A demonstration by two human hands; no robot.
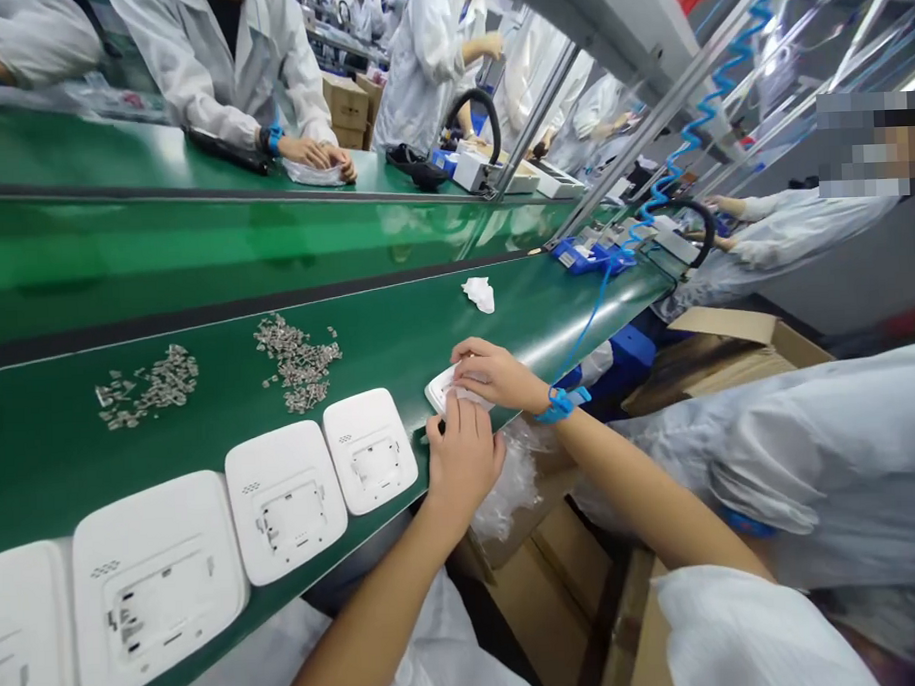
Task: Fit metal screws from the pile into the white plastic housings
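Note:
A small white plastic housing (439, 392) lies at the near edge of the green bench, partly hidden under my hands. My left hand (465, 451) is closed over its near side, fingers bent onto it. From the right, my right hand (498, 376) reaches across its top with curled fingers, a blue wrist strap (563, 403) behind it. What the fingertips press on is hidden. Several white square housings stand in a row to the left, the closest being a housing (371, 451) with a recessed compartment facing up.
Two heaps of small metal parts, a left heap (151, 387) and a right heap (299, 361), lie behind the row. A crumpled white scrap (479, 294) sits farther back. Below the edge are clear plastic bags (511, 481) and a cardboard box (541, 590). Co-workers sit across the bench.

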